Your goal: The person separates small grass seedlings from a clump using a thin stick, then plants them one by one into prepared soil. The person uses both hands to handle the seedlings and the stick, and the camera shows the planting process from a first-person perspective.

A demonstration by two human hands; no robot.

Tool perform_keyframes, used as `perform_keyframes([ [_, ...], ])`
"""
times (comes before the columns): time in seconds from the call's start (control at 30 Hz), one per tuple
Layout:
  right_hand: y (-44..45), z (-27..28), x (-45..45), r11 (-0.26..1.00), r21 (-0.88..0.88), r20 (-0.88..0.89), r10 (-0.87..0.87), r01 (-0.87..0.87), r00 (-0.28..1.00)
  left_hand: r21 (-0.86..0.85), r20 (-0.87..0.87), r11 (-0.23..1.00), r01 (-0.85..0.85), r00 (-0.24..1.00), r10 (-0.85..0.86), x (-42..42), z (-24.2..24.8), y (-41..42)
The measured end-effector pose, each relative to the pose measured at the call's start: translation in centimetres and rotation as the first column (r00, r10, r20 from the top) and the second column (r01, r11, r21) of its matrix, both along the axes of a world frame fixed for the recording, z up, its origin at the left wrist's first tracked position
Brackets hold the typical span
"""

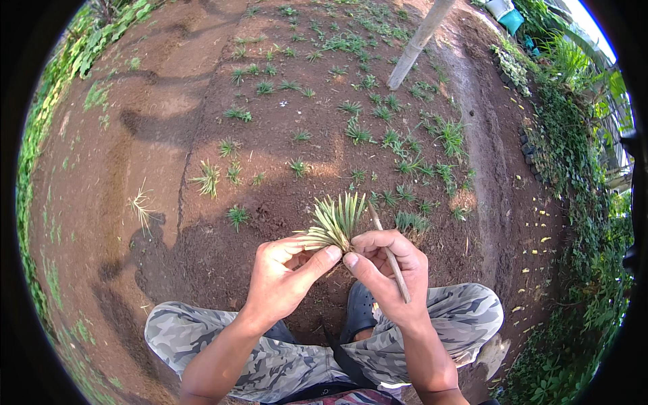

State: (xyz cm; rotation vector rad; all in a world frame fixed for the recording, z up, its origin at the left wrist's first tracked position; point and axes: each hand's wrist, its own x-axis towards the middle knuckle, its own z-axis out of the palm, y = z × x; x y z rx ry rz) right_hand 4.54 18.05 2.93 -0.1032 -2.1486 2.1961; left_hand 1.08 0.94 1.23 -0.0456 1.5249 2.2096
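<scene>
A small tuft of grass-like leaves, pale yellow-green on one side and darker green on the other, is held at its base between both hands. My left hand pinches it from the left, the thumb pressed near the base. From the other side, the thumb and fingertips of my right hand meet at the same base. A thin wooden stick lies across my right hand, its upper end pointing away past the leaves. The roots are mostly hidden by my fingers.
Rows of small grassy plants grow in the brown soil ahead. A loose plant lies on the left, near a soil ridge. A wooden post stands at the upper right. Dense greenery borders the right side. My dark clog is close below my hands.
</scene>
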Motion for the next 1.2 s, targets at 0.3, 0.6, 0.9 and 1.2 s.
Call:
perform_keyframes([
  [0.3,-0.4,0.1,0.2,0.991,-0.106,0.059,0.087,-0.081,0.994,-0.156,-0.206,0.984,-0.085,0.977,0.052,0.4,0.0,-0.1],
  [0.6,-0.3,0.0,0.4,0.976,-0.195,0.025,0.1,-0.093,0.995,-0.065,-0.207,0.963,-0.262,0.948,0.243,-0.3,-0.5,-1.5],
  [0.9,-0.2,0.5,0.2,0.992,-0.082,0.024,-0.096,0.098,0.995,0.012,-0.136,0.965,-0.263,0.955,0.262,-1.0,-0.9,-1.1],
  [1.2,-0.7,0.0,-0.2,0.814,0.526,-0.401,-0.02,0.248,0.916,-0.071,-0.101,0.995,-0.077,0.992,0.069,0.2,-0.2,-0.1],
])
